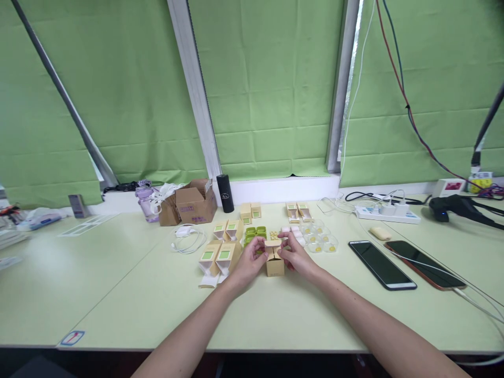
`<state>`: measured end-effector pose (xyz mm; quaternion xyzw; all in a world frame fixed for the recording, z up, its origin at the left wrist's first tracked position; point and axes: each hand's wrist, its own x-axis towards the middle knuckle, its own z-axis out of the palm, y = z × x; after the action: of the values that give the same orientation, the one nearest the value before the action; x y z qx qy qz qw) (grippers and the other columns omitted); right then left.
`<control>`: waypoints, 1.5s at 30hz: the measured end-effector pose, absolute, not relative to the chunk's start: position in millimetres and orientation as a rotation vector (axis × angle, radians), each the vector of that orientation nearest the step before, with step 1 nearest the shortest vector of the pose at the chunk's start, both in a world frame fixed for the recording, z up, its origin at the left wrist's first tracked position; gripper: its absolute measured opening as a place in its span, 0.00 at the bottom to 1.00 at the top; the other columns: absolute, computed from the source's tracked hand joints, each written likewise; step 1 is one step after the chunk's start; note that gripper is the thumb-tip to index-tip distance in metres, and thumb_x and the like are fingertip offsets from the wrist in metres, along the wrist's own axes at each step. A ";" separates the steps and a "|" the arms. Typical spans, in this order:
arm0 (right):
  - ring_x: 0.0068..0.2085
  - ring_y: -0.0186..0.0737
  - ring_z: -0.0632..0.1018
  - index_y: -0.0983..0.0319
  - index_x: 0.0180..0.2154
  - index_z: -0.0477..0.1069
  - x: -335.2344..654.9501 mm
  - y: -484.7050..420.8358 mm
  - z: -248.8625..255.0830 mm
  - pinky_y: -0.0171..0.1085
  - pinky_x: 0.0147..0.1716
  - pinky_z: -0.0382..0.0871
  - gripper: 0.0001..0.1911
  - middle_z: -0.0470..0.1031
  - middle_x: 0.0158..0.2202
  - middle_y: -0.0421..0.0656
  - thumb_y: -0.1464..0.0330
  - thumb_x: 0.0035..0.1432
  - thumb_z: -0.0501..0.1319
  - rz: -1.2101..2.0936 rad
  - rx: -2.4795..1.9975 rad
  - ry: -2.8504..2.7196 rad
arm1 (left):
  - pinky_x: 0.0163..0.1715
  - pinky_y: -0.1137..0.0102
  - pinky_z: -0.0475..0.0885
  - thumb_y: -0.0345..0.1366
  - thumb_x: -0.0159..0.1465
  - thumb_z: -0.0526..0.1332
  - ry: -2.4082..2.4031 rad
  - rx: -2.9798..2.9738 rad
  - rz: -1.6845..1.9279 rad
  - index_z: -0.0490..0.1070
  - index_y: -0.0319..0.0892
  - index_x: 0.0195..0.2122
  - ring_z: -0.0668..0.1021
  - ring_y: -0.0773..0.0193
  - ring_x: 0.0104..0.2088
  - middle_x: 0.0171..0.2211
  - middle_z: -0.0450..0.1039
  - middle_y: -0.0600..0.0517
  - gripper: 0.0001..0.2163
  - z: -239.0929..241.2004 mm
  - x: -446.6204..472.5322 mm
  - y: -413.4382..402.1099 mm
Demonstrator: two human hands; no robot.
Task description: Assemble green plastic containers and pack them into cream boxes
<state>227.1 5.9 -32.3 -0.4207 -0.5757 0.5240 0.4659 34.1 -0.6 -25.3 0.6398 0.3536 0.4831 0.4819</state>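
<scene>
A small tan cardboard box (275,268) stands on the table in front of me, its top flaps up. My left hand (252,257) pinches the box at its upper left side. From the right, my right hand (294,253) has its fingers bent round the flap and upper right edge. Behind the box are green square cups (255,232), small yellow pieces (274,235) and pinkish-white pieces (292,231), partly covered by my hands. Clear round plastic cups (323,237) with yellow centres sit to their right. Several open tan boxes (224,254) with green windows lie left of my left hand.
More tan boxes stand farther back (251,212) and at the back right (298,211). Two phones (381,265) and a white power strip (388,212) with cables lie right. A brown carton (195,203), black cylinder (225,193), purple bottle (147,202) and white charger (185,231) stand back left.
</scene>
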 end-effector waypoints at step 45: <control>0.34 0.40 0.71 0.57 0.38 0.65 237.8 -9.2 -27.8 0.38 0.32 0.61 0.09 0.69 0.35 0.40 0.76 0.57 0.61 0.244 -0.682 -1.910 | 0.45 0.66 0.70 0.50 0.66 0.68 0.826 1.538 1.137 0.73 0.44 0.46 0.77 0.56 0.46 0.48 0.76 0.47 0.17 -9.4 30.3 -11.3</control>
<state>237.8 -9.2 -27.8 -0.2846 -0.7975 0.1019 0.5221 30.3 -11.3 -9.4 0.6372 0.3423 0.4710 0.5050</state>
